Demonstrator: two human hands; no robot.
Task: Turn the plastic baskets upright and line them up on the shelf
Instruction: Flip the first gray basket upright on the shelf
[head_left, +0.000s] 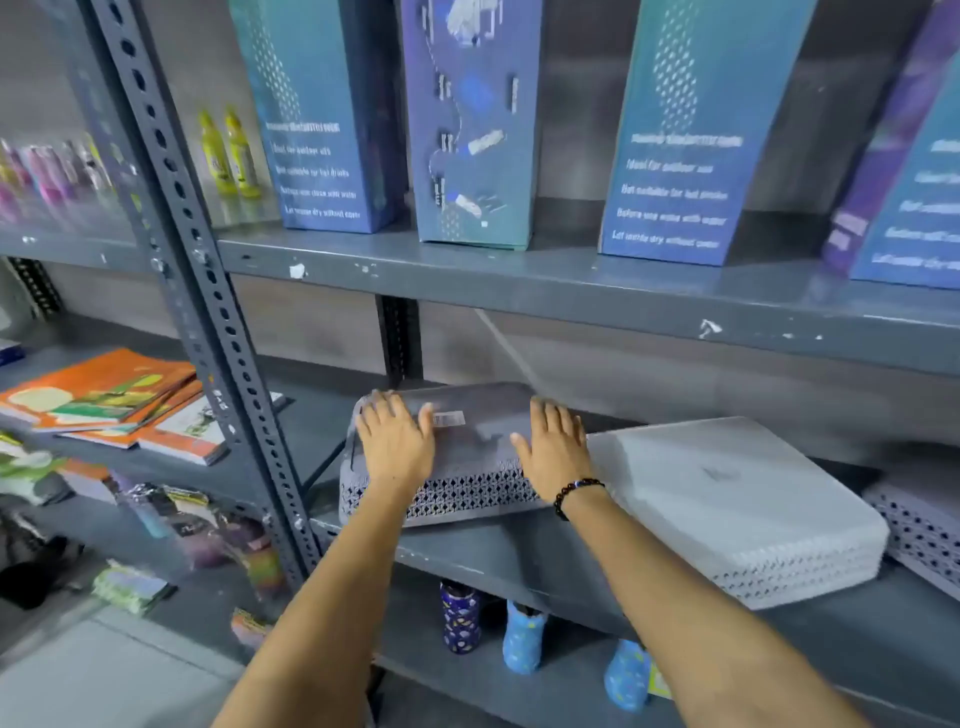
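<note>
Two hands lie flat on the grey plastic basket (457, 447), which sits upside down at the left end of the middle shelf (519, 558), its perforated wall facing us and its front edge reaching a little over the shelf edge. Our left hand (396, 441) presses on the left part of its upturned bottom, and our right hand (553, 449), with a dark bead bracelet (574, 493) on the wrist, presses on the right part. The grip of both hands is released: the fingers are stretched out and spread, palms down, not closed around anything. A small white label (448, 419) is stuck on the basket bottom between the hands.

Just to the right, a white plastic basket (743, 509) also lies upside down, touching the grey one. Further right we see part of a third perforated basket (919, 525) at the frame edge.

On the shelf above stand tall blue boxes (675, 140). Below, patterned blue bottles (522, 636) stand. On the neighbouring rack to the left lie orange books (104, 395).
</note>
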